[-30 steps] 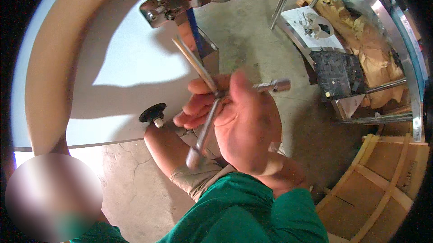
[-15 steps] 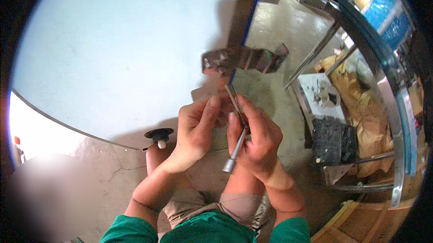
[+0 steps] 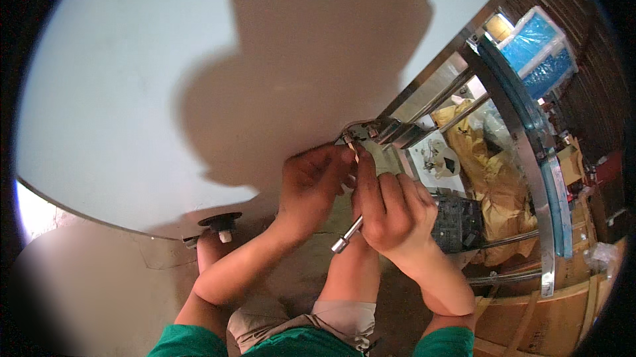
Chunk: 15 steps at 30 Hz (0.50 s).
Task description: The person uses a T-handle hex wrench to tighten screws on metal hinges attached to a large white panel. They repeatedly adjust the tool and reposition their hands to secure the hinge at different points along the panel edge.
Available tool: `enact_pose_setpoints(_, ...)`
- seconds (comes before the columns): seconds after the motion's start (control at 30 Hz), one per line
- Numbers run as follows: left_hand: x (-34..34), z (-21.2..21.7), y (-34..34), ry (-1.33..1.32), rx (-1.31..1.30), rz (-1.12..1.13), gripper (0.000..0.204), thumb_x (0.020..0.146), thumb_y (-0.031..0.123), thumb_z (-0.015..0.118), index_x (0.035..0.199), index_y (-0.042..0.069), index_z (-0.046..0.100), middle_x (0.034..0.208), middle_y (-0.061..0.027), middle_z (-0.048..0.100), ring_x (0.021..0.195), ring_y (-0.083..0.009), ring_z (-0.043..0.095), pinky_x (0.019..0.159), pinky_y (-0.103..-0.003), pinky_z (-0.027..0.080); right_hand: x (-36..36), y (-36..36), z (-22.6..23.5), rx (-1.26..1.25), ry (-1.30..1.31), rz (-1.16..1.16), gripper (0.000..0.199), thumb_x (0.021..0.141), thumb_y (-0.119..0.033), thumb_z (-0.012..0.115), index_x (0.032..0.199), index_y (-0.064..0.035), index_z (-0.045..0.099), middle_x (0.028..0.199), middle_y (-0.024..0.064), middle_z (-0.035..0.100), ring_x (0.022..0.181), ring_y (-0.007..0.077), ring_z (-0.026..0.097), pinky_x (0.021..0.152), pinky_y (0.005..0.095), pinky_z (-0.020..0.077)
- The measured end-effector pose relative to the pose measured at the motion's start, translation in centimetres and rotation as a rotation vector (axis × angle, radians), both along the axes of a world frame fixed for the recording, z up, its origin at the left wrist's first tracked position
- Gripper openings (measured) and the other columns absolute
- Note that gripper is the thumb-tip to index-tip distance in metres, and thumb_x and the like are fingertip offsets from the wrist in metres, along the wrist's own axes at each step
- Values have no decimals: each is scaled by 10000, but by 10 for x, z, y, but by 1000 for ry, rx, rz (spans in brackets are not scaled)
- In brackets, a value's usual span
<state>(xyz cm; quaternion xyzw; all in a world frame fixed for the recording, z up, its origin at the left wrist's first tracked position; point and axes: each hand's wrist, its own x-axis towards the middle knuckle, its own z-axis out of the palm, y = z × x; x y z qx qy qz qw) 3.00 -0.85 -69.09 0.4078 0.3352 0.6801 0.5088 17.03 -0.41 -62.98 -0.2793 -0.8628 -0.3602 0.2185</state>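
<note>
My right hand (image 3: 394,214) is closed around a socket wrench (image 3: 346,236), whose round silver end sticks out below the palm towards me. At the edge of a large white panel (image 3: 126,92), my left hand (image 3: 308,188) is closed in a pinch; what its fingertips hold is hidden. A thin light piece (image 3: 353,152) shows between the two hands' fingertips, and I cannot tell whether it belongs to the wrench. Just beyond the fingers is a dark metal fitting (image 3: 391,132) at the panel's edge, partly in shadow.
A round black foot (image 3: 222,219) stands below the panel at left. To the right is a metal frame (image 3: 523,152) with rails. Behind it are brown paper (image 3: 507,201), a black crate (image 3: 457,224) and a blue-and-white wrapped box (image 3: 540,52). Wooden boards (image 3: 523,330) lie lower right.
My view has turned, and the panel now fills more of it. Both hands have come up to the metal fitting, the right still holding the wrench. A large shadow now covers the panel.
</note>
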Motion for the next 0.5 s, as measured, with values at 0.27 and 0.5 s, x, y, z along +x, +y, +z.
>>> enact_pose_setpoints(0.27, 7, 0, 1, -90, -9, -29, 266, 1005, 246, 593, 980, 7, 708, 811, -20, 701, 713, -81, 624, 624, -251, 492, -3, -9, 36, 173, -437, -37, 428, 722, -126, 575, 1087, 61, 696, 655, -15, 393, 560, 122, 431, 486, 279, 307)
enact_pose_setpoints(0.5, 12, 4, 0, -169, -87, -33, 284, 1012, 237, 572, 938, -1, 708, 775, -19, 684, 687, -87, 606, 631, -257, 495, -11, -13, 34, 332, -526, -94, 312, 771, -128, 610, 1025, 20, 715, 651, -61, 415, 551, 75, 415, 497, 246, 264)
